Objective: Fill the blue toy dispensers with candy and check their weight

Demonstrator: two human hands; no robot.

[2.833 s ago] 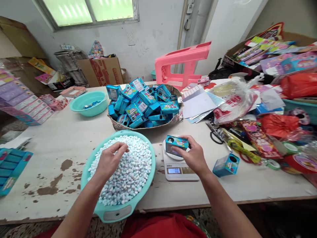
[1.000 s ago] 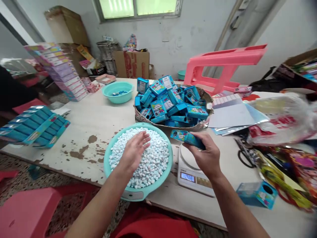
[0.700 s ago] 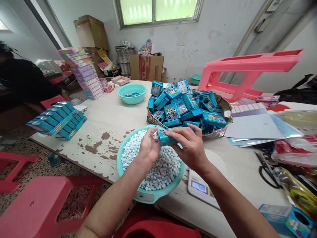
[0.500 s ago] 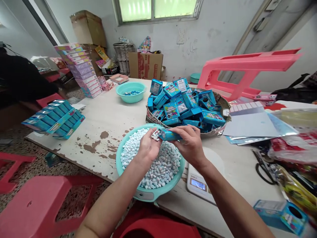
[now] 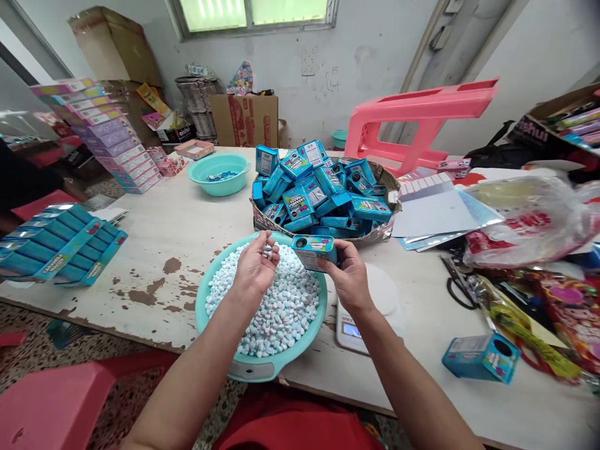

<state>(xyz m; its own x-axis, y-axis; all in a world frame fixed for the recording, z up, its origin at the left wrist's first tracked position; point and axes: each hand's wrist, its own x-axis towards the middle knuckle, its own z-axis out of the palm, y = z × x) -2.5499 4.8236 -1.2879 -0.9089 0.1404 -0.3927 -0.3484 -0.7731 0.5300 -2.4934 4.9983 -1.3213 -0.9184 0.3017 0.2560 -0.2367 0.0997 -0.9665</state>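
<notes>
Blue box (image 5: pixel 311 252) gripped by right hand (image 5: pixel 351 276); a few white pieces (image 5: pixel 267 251) held in half-curled left hand (image 5: pixel 254 267), turquoise basin (image 5: pixel 293 354) seen beneath it.

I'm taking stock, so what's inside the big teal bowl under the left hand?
The big teal bowl holds a heap of small white and pale-blue pieces. The heap covers its bottom, and the left hand and forearm hide some of it. Anything beneath is hidden.

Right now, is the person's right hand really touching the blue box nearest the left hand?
Touching: the head view shows the right hand gripping one end of the blue box, thumb lying against its near side.
</notes>
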